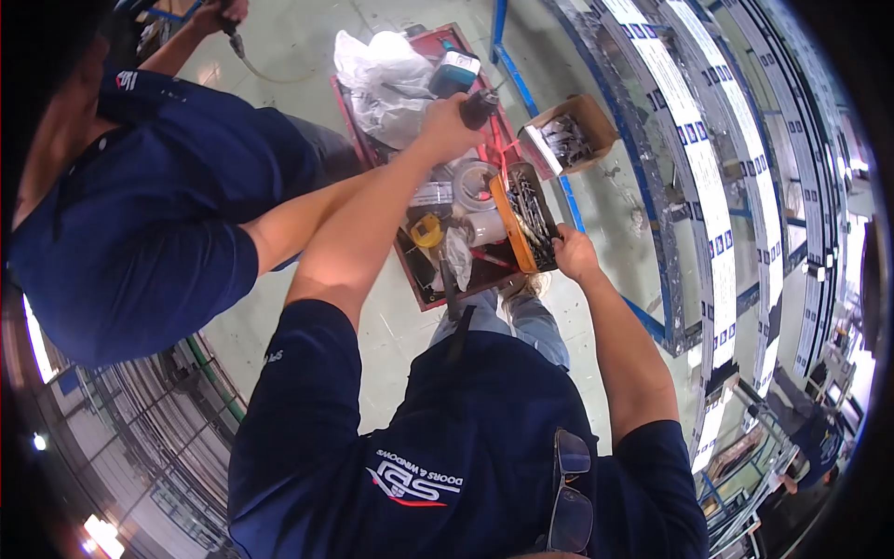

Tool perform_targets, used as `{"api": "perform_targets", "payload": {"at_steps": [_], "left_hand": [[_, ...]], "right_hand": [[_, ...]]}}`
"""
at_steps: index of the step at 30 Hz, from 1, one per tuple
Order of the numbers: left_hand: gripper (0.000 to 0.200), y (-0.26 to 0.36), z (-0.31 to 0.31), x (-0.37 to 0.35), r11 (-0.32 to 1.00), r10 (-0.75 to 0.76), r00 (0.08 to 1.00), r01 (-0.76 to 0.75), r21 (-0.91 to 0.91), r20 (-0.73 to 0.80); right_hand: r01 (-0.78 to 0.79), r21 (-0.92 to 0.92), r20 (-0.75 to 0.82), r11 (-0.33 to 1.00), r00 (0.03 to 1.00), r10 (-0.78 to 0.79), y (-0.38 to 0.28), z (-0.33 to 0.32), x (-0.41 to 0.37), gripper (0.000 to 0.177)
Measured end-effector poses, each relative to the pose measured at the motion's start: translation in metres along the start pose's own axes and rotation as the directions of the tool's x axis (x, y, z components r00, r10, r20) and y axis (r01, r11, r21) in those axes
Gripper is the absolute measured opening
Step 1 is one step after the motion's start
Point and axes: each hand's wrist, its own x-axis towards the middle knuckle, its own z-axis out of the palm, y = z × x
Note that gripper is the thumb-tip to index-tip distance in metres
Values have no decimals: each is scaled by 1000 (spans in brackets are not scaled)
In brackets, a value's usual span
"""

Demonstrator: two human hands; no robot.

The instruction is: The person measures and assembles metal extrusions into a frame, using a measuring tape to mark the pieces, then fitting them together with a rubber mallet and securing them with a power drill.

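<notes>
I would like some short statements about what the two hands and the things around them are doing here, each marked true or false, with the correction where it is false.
1. The left hand grips a power drill with a black chuck and teal body. True.
2. The right hand rests on a green bucket. False: it is at the near end of a long orange tray of metal bits.
3. The brown cardboard box holds metal parts. True.
4. The yellow tape measure lies on the bare floor. False: it lies in the red cart.
5. A co-worker in a dark blue shirt is beside the cart. True.
</notes>
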Motion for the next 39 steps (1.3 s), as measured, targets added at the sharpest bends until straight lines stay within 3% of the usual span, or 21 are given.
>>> {"api": "perform_targets", "payload": {"at_steps": [2,8,10,11,13,16,19,20,21,23,24,25,27,28,30,31,33,34,36,38,39], "left_hand": [[56,3,6,-1,990,81,982,-60,126,-169],[56,40,13,-25,924,-114,974,32,-382,-194],[46,47,20,-33,802,-171,971,37,-596,-170],[46,52,15,-40,799,-180,967,37,-600,-180],[36,71,5,-51,572,-244,970,125,-811,-22],[33,78,10,-65,463,-288,957,124,-878,-17],[38,98,-4,-89,525,-315,948,143,-839,-36],[39,106,-7,-94,580,-313,947,132,-804,-71],[40,118,-12,-100,536,-330,942,133,-834,-62],[37,140,-23,-113,482,-350,936,138,-865,-46],[35,149,-32,-121,418,-301,954,137,-898,5],[33,155,-34,-127,385,-292,956,125,-915,8],[33,184,-51,-141,244,-216,973,134,-961,81],[34,191,-56,-148,189,-163,970,208,-960,178],[30,222,-61,-161,84,-89,950,307,-948,299],[30,237,-59,-168,100,-52,941,339,-936,335],[26,261,-50,-184,89,15,891,451,-888,454],[26,269,-40,-194,107,39,878,471,-875,478],[29,284,-18,-214,153,50,774,619,-771,631],[32,304,5,-231,281,84,733,633,-721,675],[36,315,20,-241,414,95,726,593,-691,681]], "right_hand": [[31,3,9,1000,999,-31,-6,-2,12,16],[7,-60,9,998,1000,-7,-11,-3,31,19],[13,-36,19,999,1000,-12,0,6,36,20],[17,-74,49,997,999,-13,3,7,35,21],[13,-117,71,993,997,-4,8,7,31,23],[7,-128,96,992,995,6,7,6,29,25],[-32,-183,87,983,995,48,-2,3,25,29],[-69,-191,91,979,992,88,-12,-1,21,37],[-120,-195,86,973,987,138,-14,-6,15,46],[-39,-75,-113,996,993,31,-34,-20,-8,84],[133,3,-293,991,948,-126,-48,-32,-21,90],[260,-48,-420,964,871,-255,-64,-43,-34,92],[421,-183,-545,888,709,-448,-82,-63,-58,87],[445,-190,-570,875,676,-467,-103,-85,-84,77],[564,-245,-654,788,504,-564,-108,-105,-107,68],[526,-242,-683,816,505,-528,-106,-116,-119,68],[608,-249,-721,754,403,-564,-94,-133,-142,60],[583,-248,-741,774,400,-539,-83,-133,-156,60],[691,-151,-734,706,400,-549,-59,-133,-184,54],[666,-157,-789,729,359,-498,-41,-128,-224,50],[678,-56,-836,733,369,-406,-32,-121,-249,51]]}}
